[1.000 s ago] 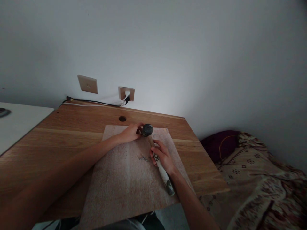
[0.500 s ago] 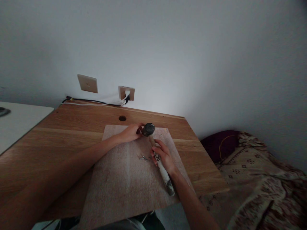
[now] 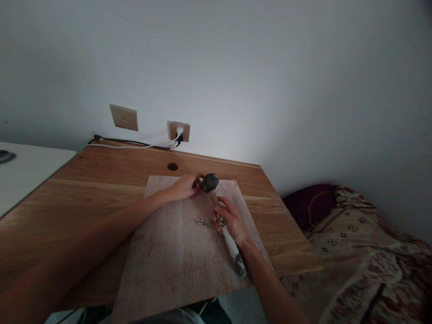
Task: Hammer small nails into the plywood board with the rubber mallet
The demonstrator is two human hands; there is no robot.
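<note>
My right hand [image 3: 231, 221] grips the pale wooden handle of a hammer [image 3: 222, 225] about midway along it. The dark metal head [image 3: 209, 182] hangs just over the far part of a light plywood board [image 3: 172, 256]. My left hand [image 3: 184, 186] rests on that board beside the hammer head, fingers pinched together on something too small to make out. A few small loose nails [image 3: 202, 222] lie on the board just left of my right hand.
The board lies on a wooden desk [image 3: 84, 189] with a round cable hole [image 3: 172, 166]. Wall sockets [image 3: 179, 131] and cables [image 3: 128, 145] run along the back edge. A white table [image 3: 23, 171] stands at left, a patterned bed cover [image 3: 364, 252] at right.
The hammer head has shifted very slightly; both hands stay in nearly the same place.
</note>
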